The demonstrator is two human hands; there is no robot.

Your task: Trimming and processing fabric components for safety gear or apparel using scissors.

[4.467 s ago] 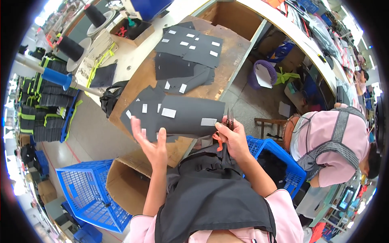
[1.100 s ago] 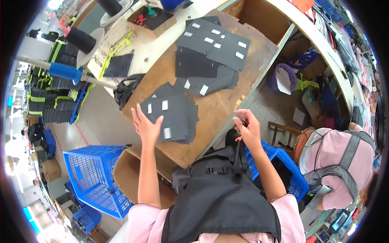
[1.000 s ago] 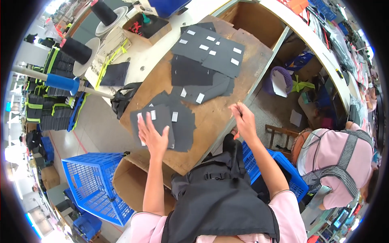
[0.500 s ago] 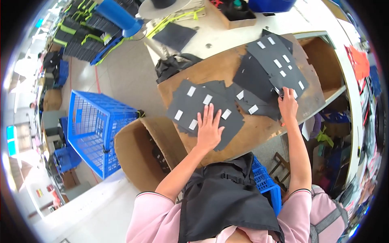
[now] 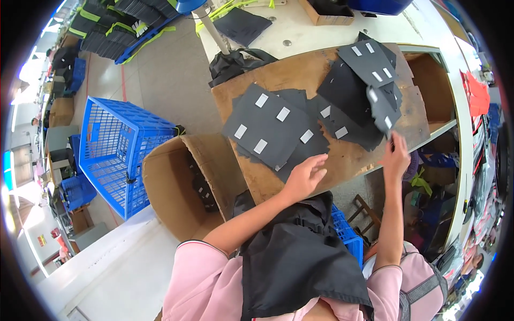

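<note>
My right hand (image 5: 396,152) is pinched on the lower edge of a dark grey panel (image 5: 381,111) with white labels, which is lifted and bent, its near end smeared by motion. Beneath it lie more dark panels (image 5: 345,91) in a loose pile. To the left, my left hand (image 5: 306,176) hovers open over the front of the brown board (image 5: 342,155), holding nothing, fingers reaching right. Just beyond it rests another pile of dark grey panels (image 5: 267,128), the top one bearing several white rectangular labels.
An open cardboard box (image 5: 166,198) stands left of the board, with labelled dark pieces inside. Farther left is a blue plastic crate (image 5: 131,139). A black bag (image 5: 241,63) and a metal post (image 5: 215,32) are at the board's far left corner. Another blue crate (image 5: 348,235) sits below the board.
My left hand has come off the left pile and moved right and nearer to me. My right hand has shifted right and nearer, lifting and bending the panel's near end.
</note>
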